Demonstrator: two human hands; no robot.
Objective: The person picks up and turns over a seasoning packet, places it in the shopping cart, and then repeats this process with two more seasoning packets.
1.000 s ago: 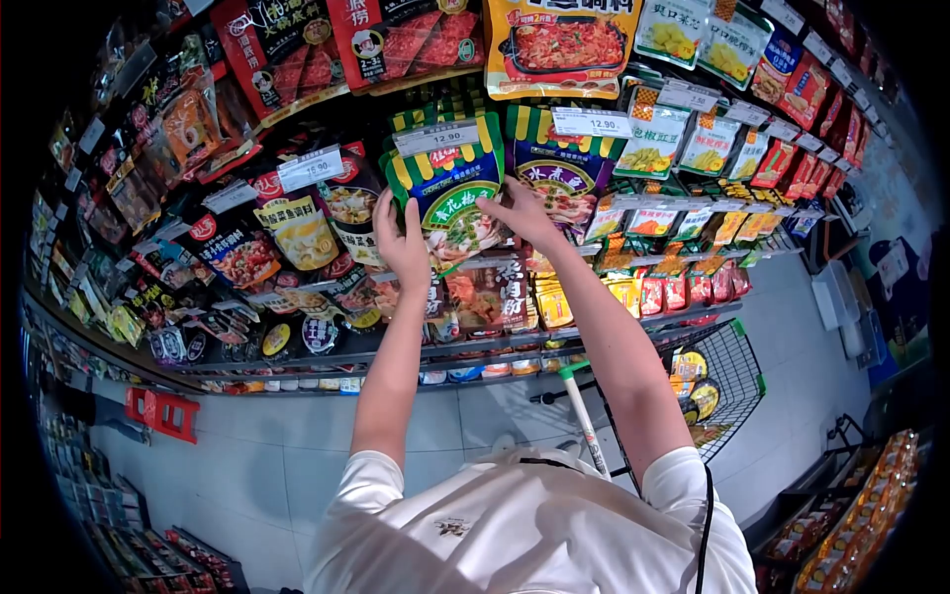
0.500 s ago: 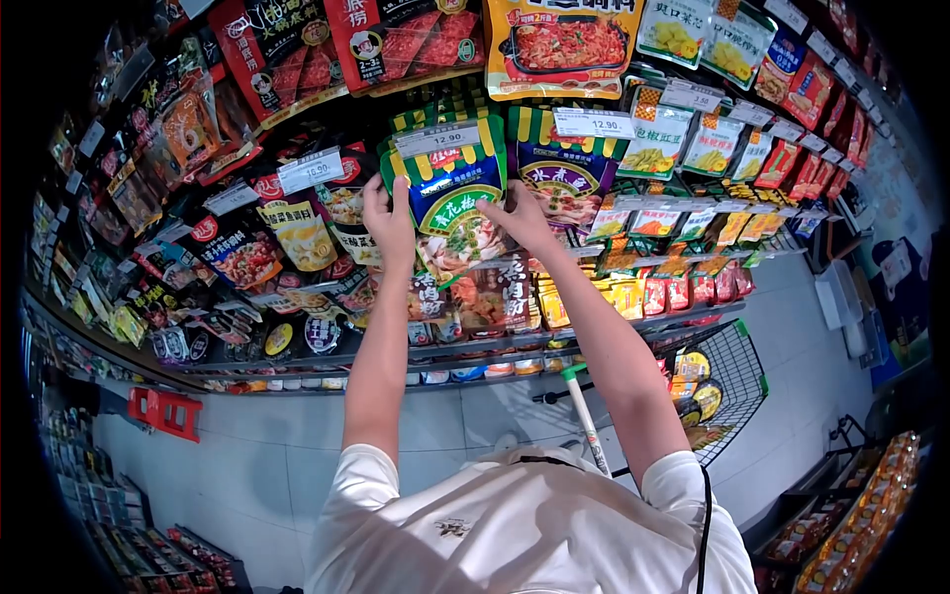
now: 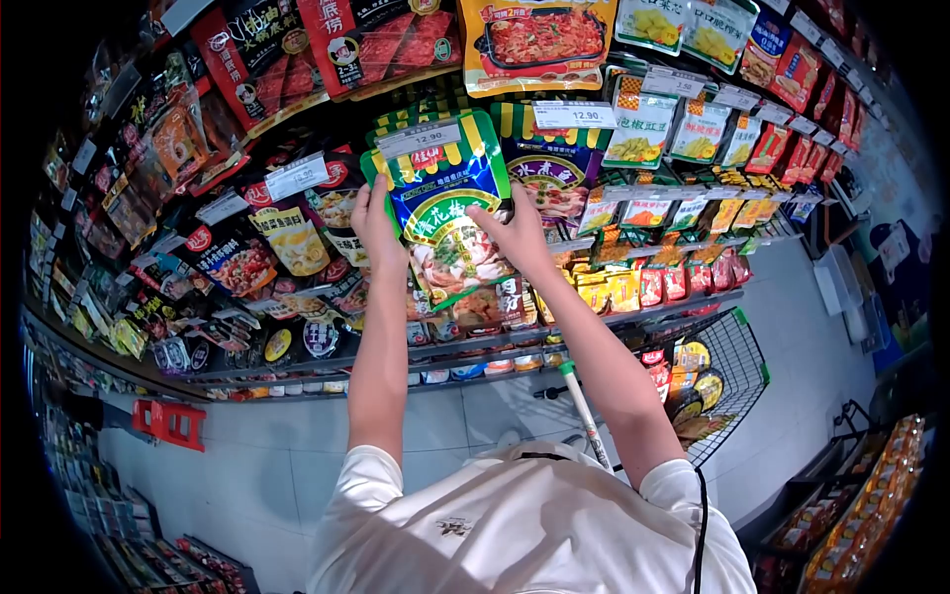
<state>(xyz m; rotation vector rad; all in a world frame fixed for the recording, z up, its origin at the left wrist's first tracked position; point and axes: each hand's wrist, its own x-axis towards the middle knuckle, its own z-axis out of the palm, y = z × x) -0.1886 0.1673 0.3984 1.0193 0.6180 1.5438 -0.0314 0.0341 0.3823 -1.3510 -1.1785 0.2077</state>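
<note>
A green and blue food packet (image 3: 457,208) hangs at the front of the shelf, its top partly behind a 12.90 price tag (image 3: 420,140). My left hand (image 3: 380,230) grips its left edge, fingers partly hidden behind it. On the right edge, my right hand (image 3: 517,230) holds the same packet, thumb lying across the front. Just right of it hangs a purple packet with a green and yellow top (image 3: 550,170), which neither hand visibly holds.
Shelves curve across the view, with red hotpot packets (image 3: 381,49) above and yellow packets (image 3: 294,240) at left. A wire shopping cart (image 3: 744,381) holding goods stands at lower right. A red stool (image 3: 168,424) is on the floor at left.
The green and blue packet tilts more and looks slightly larger, with both hands still on it. The shelf items have shifted slightly left in view.
</note>
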